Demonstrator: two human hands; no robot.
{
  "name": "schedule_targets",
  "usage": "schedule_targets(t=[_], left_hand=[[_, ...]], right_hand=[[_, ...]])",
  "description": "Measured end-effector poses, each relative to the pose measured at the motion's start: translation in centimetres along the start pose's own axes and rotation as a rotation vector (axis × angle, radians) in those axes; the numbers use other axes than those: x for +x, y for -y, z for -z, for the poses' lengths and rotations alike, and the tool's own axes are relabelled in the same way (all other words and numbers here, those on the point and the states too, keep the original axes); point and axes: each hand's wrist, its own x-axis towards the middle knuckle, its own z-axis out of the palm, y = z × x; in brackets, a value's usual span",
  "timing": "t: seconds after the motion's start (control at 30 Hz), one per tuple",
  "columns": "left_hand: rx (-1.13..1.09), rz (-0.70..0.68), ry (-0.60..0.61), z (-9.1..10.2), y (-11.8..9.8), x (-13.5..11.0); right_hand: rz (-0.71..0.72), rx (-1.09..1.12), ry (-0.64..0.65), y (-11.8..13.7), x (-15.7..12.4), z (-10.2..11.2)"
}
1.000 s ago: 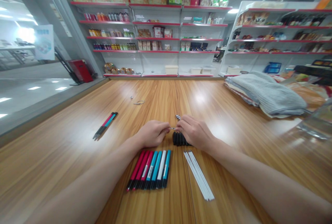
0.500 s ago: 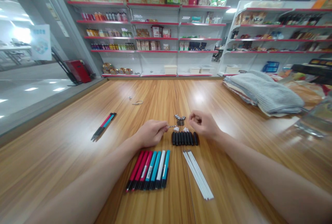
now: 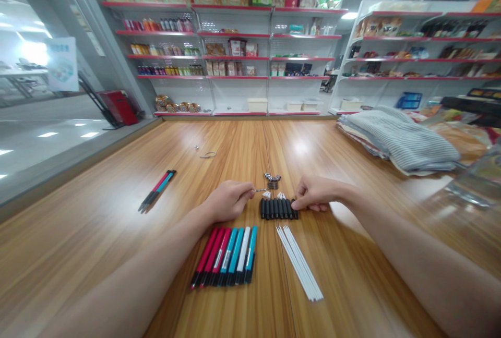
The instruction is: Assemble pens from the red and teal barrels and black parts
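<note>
My left hand (image 3: 230, 200) is closed in a pinch on a small silver pen part (image 3: 259, 190) that pokes out to the right. My right hand (image 3: 315, 192) rests on the wooden table (image 3: 117, 244), its fingertips pinching the rightmost of a row of several short black pen pieces (image 3: 277, 208). Just behind that row lie small white tips (image 3: 280, 195) and a little heap of metal springs (image 3: 272, 177). Nearer to me sit a row of red, teal and white pen barrels (image 3: 227, 255) and a fan of white refills (image 3: 299, 262).
Two assembled pens (image 3: 157, 190) lie at the left. A small ring and a loop (image 3: 208, 155) lie farther back. Folded striped cloths (image 3: 403, 140) are stacked at the right. Store shelves (image 3: 235, 56) with goods stand beyond the table's far edge.
My right hand left the left hand's pinch, rose to the right, then came down on the right end of the black pieces. The left hand stayed put.
</note>
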Motion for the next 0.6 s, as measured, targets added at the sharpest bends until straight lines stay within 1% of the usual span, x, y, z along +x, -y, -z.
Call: schedule_targets(t=[0.17,0.33,0.4,0.53,0.57,0.6], left_hand=[[0.015,0.017,0.005,0.0,0.0,0.1],[0.019,0.015,0.007,0.0,0.0,0.0],[0.025,0.018,0.005,0.0,0.0,0.0],[0.031,0.015,0.011,0.0,0.1,-0.1],[0.033,0.013,0.01,0.0,0.1,-0.1],[0.035,0.013,0.007,0.0,0.1,-0.1]], right_hand=[[-0.036,0.042,0.065,-0.1,-0.1,0.1],[-0.101,0.02,-0.037,0.2,0.2,-0.3],[-0.102,0.044,-0.024,0.1,0.1,-0.2],[-0.034,0.171,0.035,-0.9,0.2,0.0],[0.016,0.228,0.008,-1.1,0.4,-0.1],[0.088,0.303,-0.062,-1.3,0.6,-0.3]])
